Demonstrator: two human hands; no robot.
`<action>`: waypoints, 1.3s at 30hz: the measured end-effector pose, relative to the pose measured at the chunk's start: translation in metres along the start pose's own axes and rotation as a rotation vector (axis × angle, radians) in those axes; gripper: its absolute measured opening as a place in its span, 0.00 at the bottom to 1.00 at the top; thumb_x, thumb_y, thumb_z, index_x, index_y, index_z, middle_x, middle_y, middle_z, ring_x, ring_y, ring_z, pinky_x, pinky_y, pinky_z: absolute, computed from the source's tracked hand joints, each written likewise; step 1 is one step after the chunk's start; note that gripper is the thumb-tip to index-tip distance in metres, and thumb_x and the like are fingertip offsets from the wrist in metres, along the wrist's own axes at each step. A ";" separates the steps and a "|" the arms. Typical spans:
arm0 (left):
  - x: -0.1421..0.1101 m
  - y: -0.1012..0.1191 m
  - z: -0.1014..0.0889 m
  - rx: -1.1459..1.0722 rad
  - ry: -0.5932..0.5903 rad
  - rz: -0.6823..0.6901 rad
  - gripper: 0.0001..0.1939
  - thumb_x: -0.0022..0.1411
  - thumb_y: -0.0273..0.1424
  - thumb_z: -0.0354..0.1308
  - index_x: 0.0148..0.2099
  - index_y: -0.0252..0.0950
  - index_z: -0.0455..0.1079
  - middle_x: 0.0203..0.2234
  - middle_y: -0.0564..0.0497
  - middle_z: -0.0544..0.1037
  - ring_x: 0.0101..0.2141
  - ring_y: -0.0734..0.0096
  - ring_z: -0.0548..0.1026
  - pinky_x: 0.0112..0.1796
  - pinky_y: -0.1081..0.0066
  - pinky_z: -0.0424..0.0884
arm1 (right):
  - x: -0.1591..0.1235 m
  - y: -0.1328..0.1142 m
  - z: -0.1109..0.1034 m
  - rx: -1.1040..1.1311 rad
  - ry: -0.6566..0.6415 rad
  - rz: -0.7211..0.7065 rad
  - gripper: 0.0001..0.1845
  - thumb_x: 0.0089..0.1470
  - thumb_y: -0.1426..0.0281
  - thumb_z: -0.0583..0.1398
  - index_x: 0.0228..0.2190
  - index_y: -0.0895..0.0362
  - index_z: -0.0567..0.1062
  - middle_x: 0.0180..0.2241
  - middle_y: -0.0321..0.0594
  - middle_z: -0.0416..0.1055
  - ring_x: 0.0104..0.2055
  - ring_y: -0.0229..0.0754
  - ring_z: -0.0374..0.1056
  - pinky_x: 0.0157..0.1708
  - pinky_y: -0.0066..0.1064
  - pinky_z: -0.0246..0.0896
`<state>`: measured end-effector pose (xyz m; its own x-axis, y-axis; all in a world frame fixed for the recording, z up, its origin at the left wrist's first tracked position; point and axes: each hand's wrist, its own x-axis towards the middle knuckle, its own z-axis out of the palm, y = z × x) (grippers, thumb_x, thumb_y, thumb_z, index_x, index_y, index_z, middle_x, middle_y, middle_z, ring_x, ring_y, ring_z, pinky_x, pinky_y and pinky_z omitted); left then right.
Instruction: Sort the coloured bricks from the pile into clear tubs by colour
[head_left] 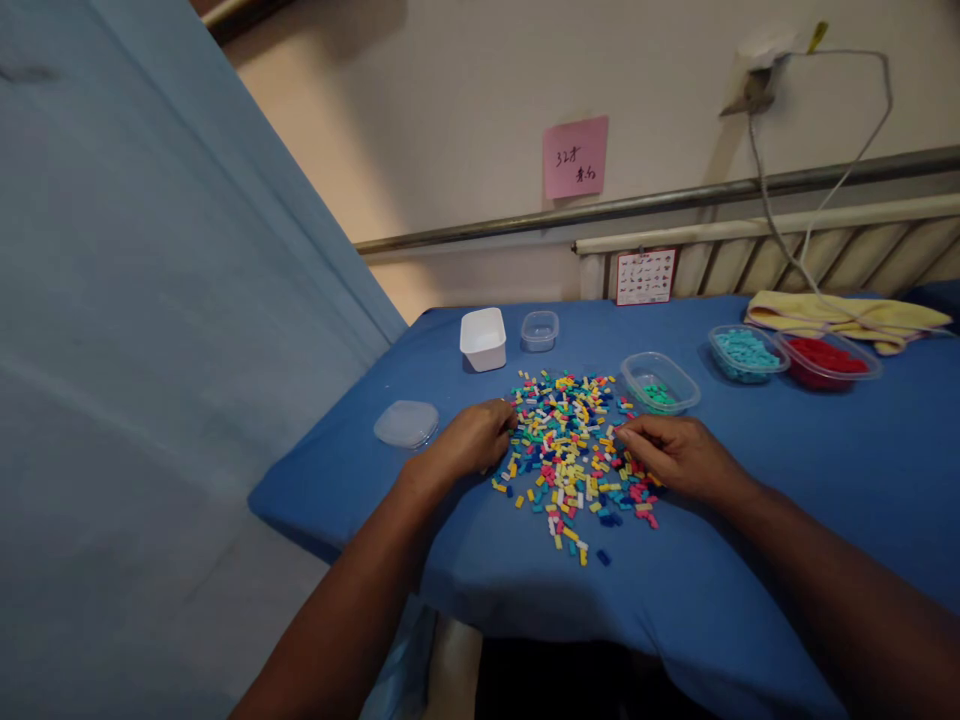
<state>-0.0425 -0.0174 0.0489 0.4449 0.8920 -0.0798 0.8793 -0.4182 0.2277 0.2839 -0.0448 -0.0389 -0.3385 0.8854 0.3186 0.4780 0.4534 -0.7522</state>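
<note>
A loose pile of small toy building bricks (566, 430) in yellow, white, pink, blue and green lies on the blue cloth. At its left edge, my left hand (474, 438) is closed with the fingers curled down against the bricks; its fingertips are hidden. My right hand (679, 455) is at the right edge of the pile, thumb and forefinger pressed together. Whatever either hand holds is too small or hidden to tell. Just beyond my right hand stands a clear plastic tub (660, 383) with some green bricks (658, 395) in it.
Behind the pile are a white container (484, 340) and a small clear tub (540, 331). A translucent lid (407, 424) lies left. Tubs of turquoise bricks (746, 352) and red bricks (827, 357) stand right, before a yellow cloth (840, 315). A blue curtain (165, 300) hangs left.
</note>
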 end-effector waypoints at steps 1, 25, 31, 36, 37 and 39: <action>0.001 0.000 0.000 0.010 -0.005 0.009 0.13 0.59 0.23 0.53 0.42 0.39 0.75 0.36 0.48 0.81 0.33 0.65 0.75 0.35 0.70 0.66 | 0.000 0.000 0.000 0.002 -0.001 0.000 0.21 0.70 0.56 0.57 0.31 0.54 0.79 0.24 0.35 0.75 0.24 0.38 0.67 0.26 0.31 0.60; 0.154 0.115 0.026 -0.633 0.163 0.252 0.20 0.59 0.22 0.61 0.54 0.31 0.79 0.47 0.44 0.84 0.39 0.69 0.79 0.41 0.71 0.75 | 0.008 -0.009 -0.002 0.034 0.064 -0.007 0.20 0.70 0.58 0.57 0.30 0.55 0.79 0.24 0.36 0.76 0.25 0.38 0.67 0.27 0.30 0.58; 0.130 0.079 -0.002 -0.450 0.191 0.157 0.11 0.63 0.29 0.61 0.46 0.33 0.81 0.38 0.47 0.84 0.37 0.67 0.79 0.41 0.69 0.75 | 0.007 -0.007 -0.001 0.064 0.063 -0.008 0.21 0.69 0.58 0.57 0.28 0.54 0.78 0.24 0.35 0.75 0.25 0.39 0.68 0.28 0.31 0.59; 0.071 0.016 -0.019 -0.400 0.022 0.038 0.12 0.61 0.32 0.61 0.44 0.34 0.81 0.33 0.50 0.83 0.33 0.68 0.78 0.36 0.70 0.72 | 0.008 -0.003 0.001 0.064 0.062 0.030 0.20 0.68 0.58 0.58 0.27 0.55 0.78 0.22 0.34 0.73 0.24 0.38 0.65 0.26 0.30 0.56; 0.061 0.008 -0.018 -0.390 0.002 0.019 0.12 0.61 0.33 0.61 0.44 0.34 0.81 0.33 0.50 0.83 0.33 0.68 0.78 0.36 0.71 0.71 | 0.008 -0.003 0.001 0.060 0.063 0.030 0.20 0.68 0.58 0.58 0.27 0.55 0.78 0.22 0.33 0.72 0.24 0.38 0.65 0.25 0.30 0.55; 0.047 -0.001 -0.014 -0.342 -0.025 -0.012 0.12 0.61 0.34 0.60 0.43 0.35 0.81 0.34 0.50 0.84 0.33 0.67 0.78 0.35 0.71 0.71 | 0.008 -0.002 0.002 0.059 0.065 0.036 0.20 0.68 0.58 0.59 0.28 0.55 0.78 0.21 0.33 0.72 0.24 0.38 0.64 0.25 0.30 0.55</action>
<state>-0.0253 0.0271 0.0584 0.4425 0.8903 -0.1072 0.7785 -0.3220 0.5388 0.2788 -0.0388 -0.0364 -0.2681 0.9067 0.3257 0.4396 0.4159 -0.7961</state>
